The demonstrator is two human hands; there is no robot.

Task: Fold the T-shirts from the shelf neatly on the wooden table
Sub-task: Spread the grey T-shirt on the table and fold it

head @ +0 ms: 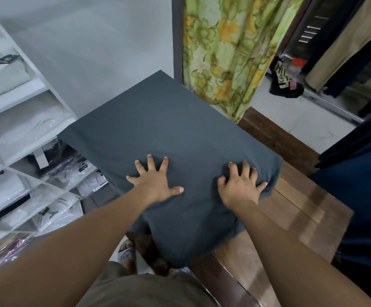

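A dark grey T-shirt (158, 120) lies spread over the wooden table (302, 213), hanging past its left and near edges. My left hand (155, 180) presses flat on the cloth with fingers spread. My right hand (240, 185) rests near the shirt's right edge, fingers curled and bunching the fabric under them. The shirt's sleeves and collar are hidden from view.
White shelves (13, 129) at the left hold packed shirts in plastic wrap. A green floral curtain (231, 52) hangs behind the table. Dark blue fabric (362, 196) hangs at the right. My sandalled foot (127, 251) stands below the table's near edge.
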